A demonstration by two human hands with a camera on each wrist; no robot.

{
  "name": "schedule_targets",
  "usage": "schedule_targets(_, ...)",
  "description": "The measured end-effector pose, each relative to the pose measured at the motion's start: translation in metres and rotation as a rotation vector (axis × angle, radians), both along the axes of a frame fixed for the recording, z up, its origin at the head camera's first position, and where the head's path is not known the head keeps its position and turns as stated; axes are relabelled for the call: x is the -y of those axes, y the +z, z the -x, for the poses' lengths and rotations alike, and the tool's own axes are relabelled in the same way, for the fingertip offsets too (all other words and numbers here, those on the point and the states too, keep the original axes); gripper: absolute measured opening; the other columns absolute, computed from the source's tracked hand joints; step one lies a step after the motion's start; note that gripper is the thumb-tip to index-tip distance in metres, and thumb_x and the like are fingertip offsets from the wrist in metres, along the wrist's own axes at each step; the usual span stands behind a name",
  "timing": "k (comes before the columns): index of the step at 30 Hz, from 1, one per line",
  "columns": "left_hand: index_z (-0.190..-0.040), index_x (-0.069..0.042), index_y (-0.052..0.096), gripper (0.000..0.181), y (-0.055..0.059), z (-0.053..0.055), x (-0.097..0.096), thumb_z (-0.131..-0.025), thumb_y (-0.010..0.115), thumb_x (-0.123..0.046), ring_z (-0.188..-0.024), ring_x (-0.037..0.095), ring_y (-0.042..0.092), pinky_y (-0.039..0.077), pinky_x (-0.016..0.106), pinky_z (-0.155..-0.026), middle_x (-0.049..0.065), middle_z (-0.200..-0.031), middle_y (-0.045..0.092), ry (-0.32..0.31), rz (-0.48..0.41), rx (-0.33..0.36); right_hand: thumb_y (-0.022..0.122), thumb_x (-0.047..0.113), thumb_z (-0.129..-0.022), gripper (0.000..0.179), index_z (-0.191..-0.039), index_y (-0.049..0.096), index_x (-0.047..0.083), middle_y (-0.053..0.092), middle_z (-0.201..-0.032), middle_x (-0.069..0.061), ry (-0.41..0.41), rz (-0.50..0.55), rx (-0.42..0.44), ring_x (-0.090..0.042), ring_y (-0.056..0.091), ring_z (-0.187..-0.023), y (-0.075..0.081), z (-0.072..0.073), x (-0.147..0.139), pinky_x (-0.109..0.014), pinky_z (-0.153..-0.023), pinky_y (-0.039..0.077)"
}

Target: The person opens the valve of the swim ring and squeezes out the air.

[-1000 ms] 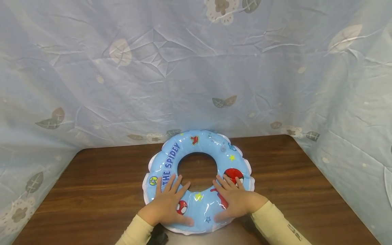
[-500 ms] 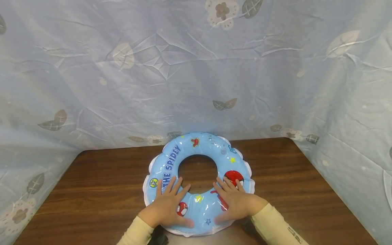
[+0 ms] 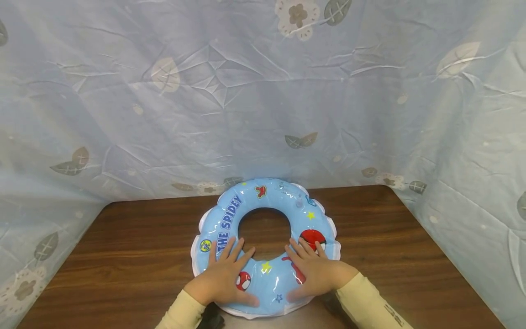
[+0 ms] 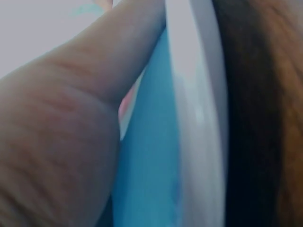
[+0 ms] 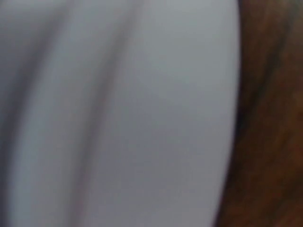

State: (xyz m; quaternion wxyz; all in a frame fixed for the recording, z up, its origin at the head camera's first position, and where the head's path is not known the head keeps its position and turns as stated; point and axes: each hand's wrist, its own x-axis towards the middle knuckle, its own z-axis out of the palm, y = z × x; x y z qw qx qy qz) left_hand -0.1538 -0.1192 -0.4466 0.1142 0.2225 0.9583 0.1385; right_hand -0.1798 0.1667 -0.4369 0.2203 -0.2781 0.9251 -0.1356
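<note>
An inflated light-blue swim ring [image 3: 271, 292] with a white scalloped seam, red masked-character prints, yellow stars and "THE SPIDEY" lettering lies flat on the wooden table. My left hand [image 3: 223, 276] rests on its near left part, fingers spread straight toward the hole. On the near right part rests my right hand [image 3: 314, 274], its fingers also spread and straight. In the left wrist view, the heel of the left hand [image 4: 61, 123] lies against the blue vinyl beside the ring's white edge [image 4: 201, 118]. The right wrist view is filled by the ring's blurred white edge [image 5: 165, 118]; no fingers show there.
The dark brown table [image 3: 135, 246] extends to both sides of the ring. A pale blue curtain [image 3: 246, 114] with leaf and flower prints hangs behind the table and along both sides. The ring's far edge lies near the table's back edge.
The whole head view has shifted slightly from one second ago, so the scene sits a little lower. Both hands keep the same place on the swim ring.
</note>
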Motion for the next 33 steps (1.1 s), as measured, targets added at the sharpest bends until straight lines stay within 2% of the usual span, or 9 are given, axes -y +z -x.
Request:
schedule_targets(10,-0.162,-0.018,0.036,0.120,-0.0010,0.0010,-0.0010,-0.069,0.072,-0.085,-0.158,0.043,0.006,-0.008,0.076,-0.115,0.019,-0.171,0.020,0.012,0.010,0.015,0.074,0.068,-0.076,0.117,-0.165,0.023,0.012,0.012,-0.174,-0.008,-0.004,0.019,0.020,-0.037,0.003,-0.159,0.0004,-0.0007,0.0003,-0.069,-0.121,-0.001)
schedule_targets(18,-0.162,-0.018,0.036,0.119,0.0025,0.0004,-0.0021,-0.069,0.072,-0.085,-0.158,0.043,0.007,-0.008,0.077,-0.115,0.019,-0.170,0.021,0.015,0.004,0.015,0.074,0.068,-0.077,0.117,-0.165,0.022,0.009,0.010,-0.174,-0.012,-0.001,0.018,0.016,-0.040,0.002,-0.159,0.0045,-0.0023,-0.0011,-0.071,-0.120,0.000)
schedule_targets(25,-0.162,-0.017,0.037,0.119,0.0028,-0.0009,-0.0022,-0.070,0.071,-0.084,-0.158,0.044,0.007,-0.007,0.078,-0.114,0.020,-0.170,0.020,0.005,-0.009,0.019,0.074,0.069,-0.077,0.118,-0.165,0.022,0.011,0.010,-0.174,-0.010,0.006,0.026,0.045,-0.039,0.001,-0.159,0.0031,0.0011,-0.0040,-0.071,-0.120,-0.003)
schedule_targets(33,-0.162,-0.019,0.036,0.119,0.0042,0.0012,-0.0015,-0.070,0.071,-0.085,-0.158,0.043,0.008,-0.007,0.078,-0.115,0.019,-0.170,0.021,0.012,0.002,0.012,0.074,0.068,-0.078,0.116,-0.165,0.023,0.011,0.011,-0.174,-0.010,0.008,0.037,0.031,-0.039,0.002,-0.159,0.0032,0.0027,-0.0024,-0.071,-0.120,-0.003)
